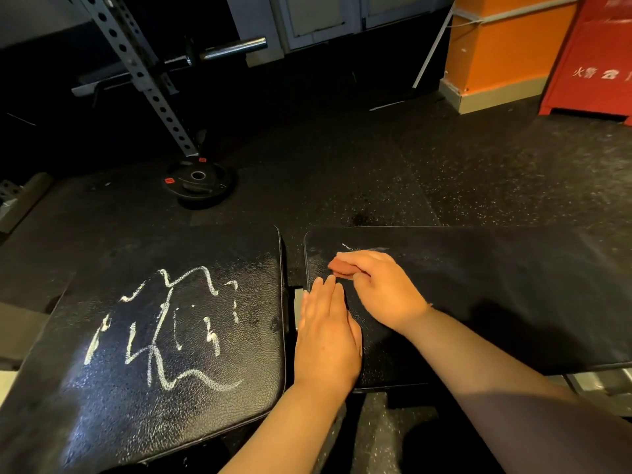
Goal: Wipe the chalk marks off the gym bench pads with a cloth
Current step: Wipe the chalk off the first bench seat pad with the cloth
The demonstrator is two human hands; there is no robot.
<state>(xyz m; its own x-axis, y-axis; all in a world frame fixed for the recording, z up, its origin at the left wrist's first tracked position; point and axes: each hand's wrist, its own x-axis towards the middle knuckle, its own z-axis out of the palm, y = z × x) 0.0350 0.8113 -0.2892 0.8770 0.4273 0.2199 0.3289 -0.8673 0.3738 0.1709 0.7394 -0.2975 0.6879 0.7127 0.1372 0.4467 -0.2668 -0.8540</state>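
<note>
The right hand (383,289) grips a folded reddish cloth (340,266) under curled fingers, pressing it onto the long back pad (496,302) near that pad's rounded left end, just below a faint chalk streak (359,248). The left hand (325,333) lies flat, fingers straight and together, on the same pad's left edge beside the narrow gap (292,258). Across the gap, the seat pad (171,412) bears bold white chalk marks (164,330), all inside its piped edges. Rightward the back pad runs long and bare. Beyond lie the speckled rubber floor (444,172), 1 weight plate (200,183) with red labels too small to read, and a red cabinet (595,56) lettered "火警", the rest unclear.
</note>
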